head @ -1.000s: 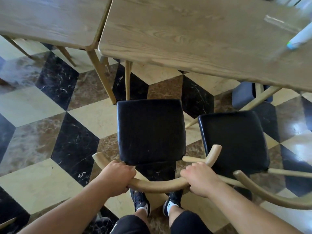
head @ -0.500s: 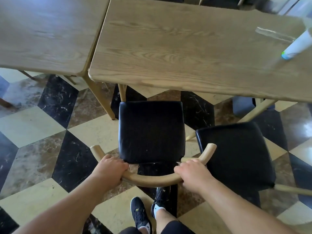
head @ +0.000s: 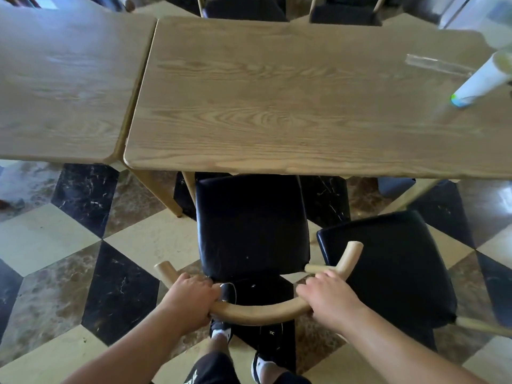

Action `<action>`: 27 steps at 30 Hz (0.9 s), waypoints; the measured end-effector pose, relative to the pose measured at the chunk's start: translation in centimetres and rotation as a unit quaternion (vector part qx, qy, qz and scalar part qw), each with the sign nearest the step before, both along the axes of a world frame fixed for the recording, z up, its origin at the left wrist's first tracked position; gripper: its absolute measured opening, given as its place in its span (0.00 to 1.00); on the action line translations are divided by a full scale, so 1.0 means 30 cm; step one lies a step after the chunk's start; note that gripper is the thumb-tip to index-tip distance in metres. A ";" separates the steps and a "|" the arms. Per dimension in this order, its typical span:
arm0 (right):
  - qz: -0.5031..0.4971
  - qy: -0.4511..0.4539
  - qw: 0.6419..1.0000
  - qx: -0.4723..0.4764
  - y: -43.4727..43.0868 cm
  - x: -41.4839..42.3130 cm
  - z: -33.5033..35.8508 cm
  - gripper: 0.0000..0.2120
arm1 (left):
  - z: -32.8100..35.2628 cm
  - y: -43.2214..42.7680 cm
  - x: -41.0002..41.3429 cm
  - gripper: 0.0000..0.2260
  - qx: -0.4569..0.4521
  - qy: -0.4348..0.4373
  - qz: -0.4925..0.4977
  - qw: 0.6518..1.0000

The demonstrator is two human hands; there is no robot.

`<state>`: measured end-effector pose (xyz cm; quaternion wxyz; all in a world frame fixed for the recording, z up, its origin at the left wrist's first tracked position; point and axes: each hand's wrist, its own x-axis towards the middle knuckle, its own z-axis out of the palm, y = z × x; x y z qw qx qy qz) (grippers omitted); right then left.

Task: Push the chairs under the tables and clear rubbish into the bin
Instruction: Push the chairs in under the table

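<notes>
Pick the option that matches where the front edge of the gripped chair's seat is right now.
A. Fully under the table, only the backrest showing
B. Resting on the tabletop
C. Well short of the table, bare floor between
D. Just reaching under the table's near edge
D: the black seat meets the table's near edge, while both hands grip the curved backrest.

No legible text, label, brand, number or sign on anything in view.

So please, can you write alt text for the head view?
Both hands, left and right, grip a chair's curved backrest, its black seat at the table edge. A second chair stands to the right.
</notes>
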<state>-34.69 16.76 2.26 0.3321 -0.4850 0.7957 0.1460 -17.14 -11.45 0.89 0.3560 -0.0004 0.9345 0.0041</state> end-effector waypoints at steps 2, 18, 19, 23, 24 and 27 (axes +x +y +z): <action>-0.007 0.000 1.000 0.003 -0.029 -0.024 0.003 0.12 | -0.005 -0.045 -0.041 0.15 0.002 0.010 -0.006 1.000; -0.092 0.042 0.993 -0.053 -0.395 -0.229 -0.037 0.14 | -0.001 -0.464 -0.346 0.11 -0.009 0.052 -0.002 0.999; -0.094 0.050 0.993 -0.051 -0.411 -0.231 -0.032 0.15 | 0.003 -0.484 -0.360 0.10 -0.010 0.055 -0.001 0.998; -0.117 0.084 0.988 -0.058 -0.424 -0.207 -0.001 0.19 | 0.009 -0.497 -0.384 0.17 -0.021 0.025 -0.004 0.999; -0.125 0.084 0.986 -0.071 -0.411 -0.194 0.013 0.21 | 0.011 -0.479 -0.387 0.20 -0.022 0.010 -0.007 1.000; -0.142 0.057 0.981 -0.118 -0.351 -0.167 0.085 0.30 | 0.046 -0.381 -0.437 0.33 0.035 -0.045 -0.017 0.998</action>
